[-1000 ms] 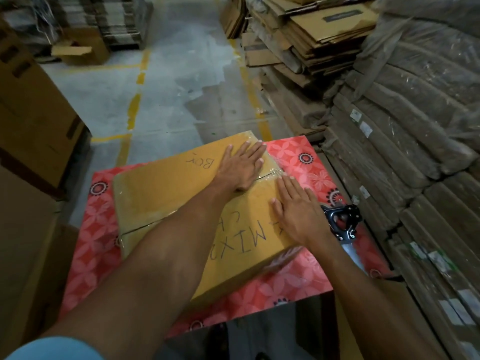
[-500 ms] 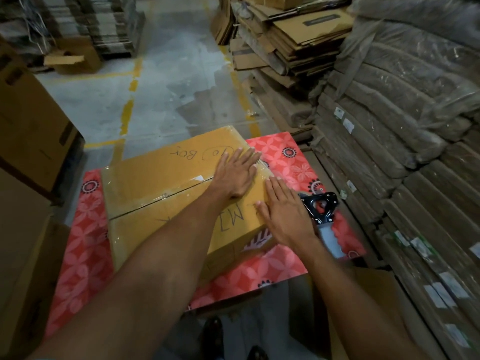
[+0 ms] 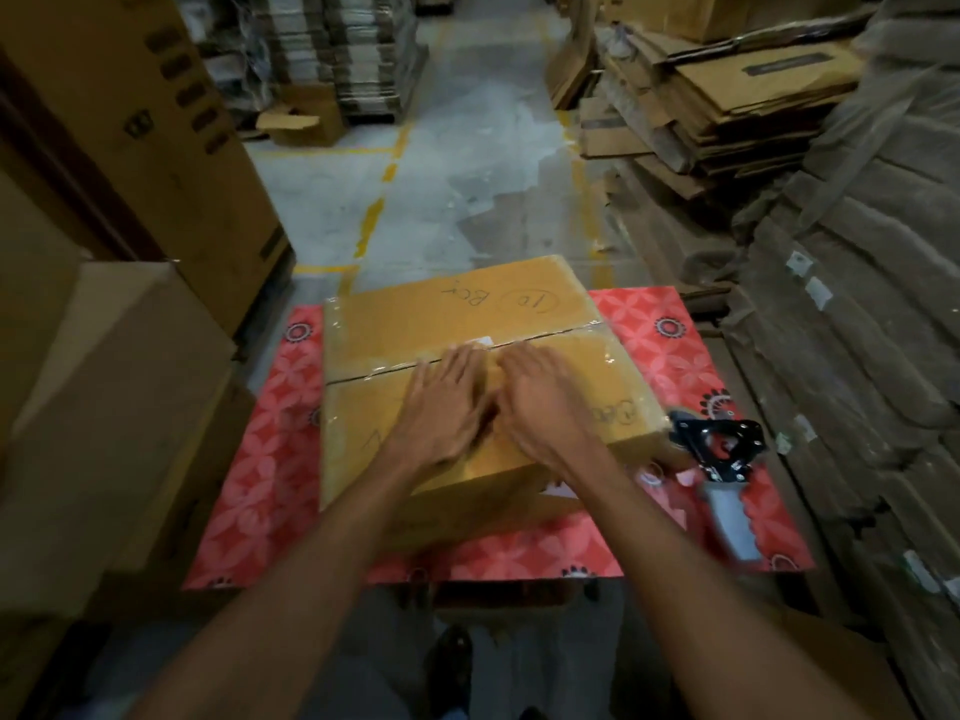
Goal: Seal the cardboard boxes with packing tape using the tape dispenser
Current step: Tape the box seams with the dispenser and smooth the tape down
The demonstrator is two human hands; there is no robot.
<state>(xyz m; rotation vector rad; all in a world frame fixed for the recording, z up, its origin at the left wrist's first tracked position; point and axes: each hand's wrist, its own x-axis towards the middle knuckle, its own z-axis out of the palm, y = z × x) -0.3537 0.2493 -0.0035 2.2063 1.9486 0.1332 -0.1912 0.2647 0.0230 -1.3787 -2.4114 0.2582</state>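
Note:
A brown cardboard box (image 3: 457,324) with handwriting on its lid lies on a red flower-patterned table (image 3: 270,459). Clear tape runs along the lid's centre seam. My left hand (image 3: 441,402) and my right hand (image 3: 540,397) lie flat side by side on the lid, fingers straight, fingertips at the taped seam. The tape dispenser (image 3: 719,459), black frame with a grey handle, lies on the table just right of the box, apart from both hands.
Large cardboard boxes (image 3: 104,387) stand close on the left. Flattened cartons (image 3: 727,96) and wrapped bundles (image 3: 857,330) are stacked along the right. A concrete aisle (image 3: 441,174) with yellow lines runs ahead. My feet show below the table edge.
Both hands slid left along the lid from the box's right end to its middle and now sit together. The box looks turned squarer to me. The dispenser stayed put.

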